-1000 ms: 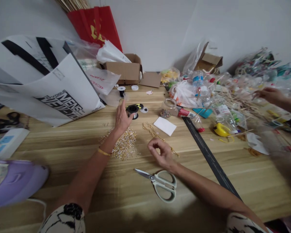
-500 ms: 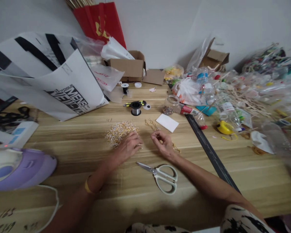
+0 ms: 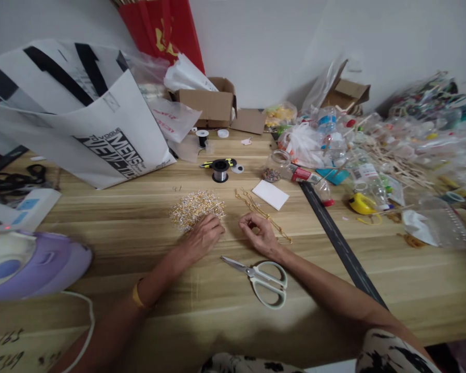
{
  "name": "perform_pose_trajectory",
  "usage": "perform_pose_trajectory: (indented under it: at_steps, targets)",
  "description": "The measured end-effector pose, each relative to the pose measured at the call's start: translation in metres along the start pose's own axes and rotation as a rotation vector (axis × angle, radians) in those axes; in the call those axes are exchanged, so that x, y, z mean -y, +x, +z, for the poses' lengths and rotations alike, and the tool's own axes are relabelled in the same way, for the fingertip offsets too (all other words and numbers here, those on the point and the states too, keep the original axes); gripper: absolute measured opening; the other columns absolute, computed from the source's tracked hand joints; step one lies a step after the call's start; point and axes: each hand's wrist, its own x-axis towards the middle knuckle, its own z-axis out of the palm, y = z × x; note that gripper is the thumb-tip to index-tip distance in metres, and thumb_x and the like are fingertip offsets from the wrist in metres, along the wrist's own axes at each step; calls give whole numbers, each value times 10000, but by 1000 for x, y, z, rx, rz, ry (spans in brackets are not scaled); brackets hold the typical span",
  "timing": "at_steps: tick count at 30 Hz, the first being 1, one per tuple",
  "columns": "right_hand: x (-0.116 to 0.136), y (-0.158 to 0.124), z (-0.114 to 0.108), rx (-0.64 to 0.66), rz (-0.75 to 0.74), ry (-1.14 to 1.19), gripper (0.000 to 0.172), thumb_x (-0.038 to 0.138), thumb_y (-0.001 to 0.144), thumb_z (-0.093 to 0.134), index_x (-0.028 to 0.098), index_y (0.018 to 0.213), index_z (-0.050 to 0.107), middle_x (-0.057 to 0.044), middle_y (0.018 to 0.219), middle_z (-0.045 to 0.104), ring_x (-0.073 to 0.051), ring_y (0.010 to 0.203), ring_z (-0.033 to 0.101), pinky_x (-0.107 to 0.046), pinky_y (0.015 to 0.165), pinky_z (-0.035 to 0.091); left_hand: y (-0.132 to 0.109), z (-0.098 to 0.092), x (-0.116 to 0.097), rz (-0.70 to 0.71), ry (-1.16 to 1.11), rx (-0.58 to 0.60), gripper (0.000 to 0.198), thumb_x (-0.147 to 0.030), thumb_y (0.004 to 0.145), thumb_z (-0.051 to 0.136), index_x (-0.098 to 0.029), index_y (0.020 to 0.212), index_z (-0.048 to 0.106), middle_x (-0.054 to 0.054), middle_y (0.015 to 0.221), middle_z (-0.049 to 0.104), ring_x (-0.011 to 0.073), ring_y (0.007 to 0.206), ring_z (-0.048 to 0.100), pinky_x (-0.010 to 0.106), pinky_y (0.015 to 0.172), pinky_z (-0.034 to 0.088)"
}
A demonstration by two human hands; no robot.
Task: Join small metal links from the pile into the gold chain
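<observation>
Gold-and-silver findings pile, on wooden table: likely light, loose, slippery; best pinched singly. Left hand curled at its near edge, grasp unclear. Right hand pinched closed beside gold chain, contents unseen.

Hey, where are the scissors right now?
In the head view, the scissors lie flat on the wooden table, low centre, just on the near side of the right hand, blades pointing left.
</observation>
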Motion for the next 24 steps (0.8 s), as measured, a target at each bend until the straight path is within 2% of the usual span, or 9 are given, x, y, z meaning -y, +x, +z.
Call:
perform_pose_trajectory:
  at_steps: [6, 11, 16, 20, 24]
  targets:
    - [5, 6, 0, 115, 23, -25, 92, 207, 850, 486, 162, 794, 543, -11, 670, 551, -118, 613, 507, -227, 569, 405, -12, 9, 18, -48, -173, -182, 176, -138, 882, 450, -155, 951, 611, 69, 891, 627, 192, 919, 508, 349, 824, 437]
    - [12, 9, -5, 320, 16, -131, 67, 180, 848, 483, 165, 818, 540, 2, 671, 557, -105, 581, 494, -207, 531, 371, -13, 9, 25, -109, -288, -282, 132, -131, 846, 510, -163, 887, 631, 57, 845, 649, 181, 865, 536, 347, 799, 454]
    - [19, 7, -8, 406, -71, -153, 76, 121, 833, 487, 171, 846, 542, -4, 742, 568, -99, 606, 502, -200, 551, 373, -13, 5, 23, -97, -280, -214, 102, -141, 816, 544, -163, 785, 640, 52, 782, 634, 181, 846, 531, 344, 793, 447]
    - [19, 9, -1, 352, -89, -190, 68, 148, 846, 492, 169, 821, 551, -33, 805, 568, -115, 659, 522, -219, 596, 389, -14, 3, 19, -79, -243, -158, 42, -186, 782, 608, -167, 764, 641, 53, 791, 615, 195, 885, 514, 348, 815, 435]
    - [18, 18, 9, 299, -31, -215, 70, 164, 849, 498, 167, 831, 566, -30, 773, 591, -130, 684, 534, -229, 620, 391, -16, 3, 18, -52, -213, -106, 66, -219, 763, 638, -168, 804, 641, 58, 832, 607, 212, 944, 495, 358, 843, 428]
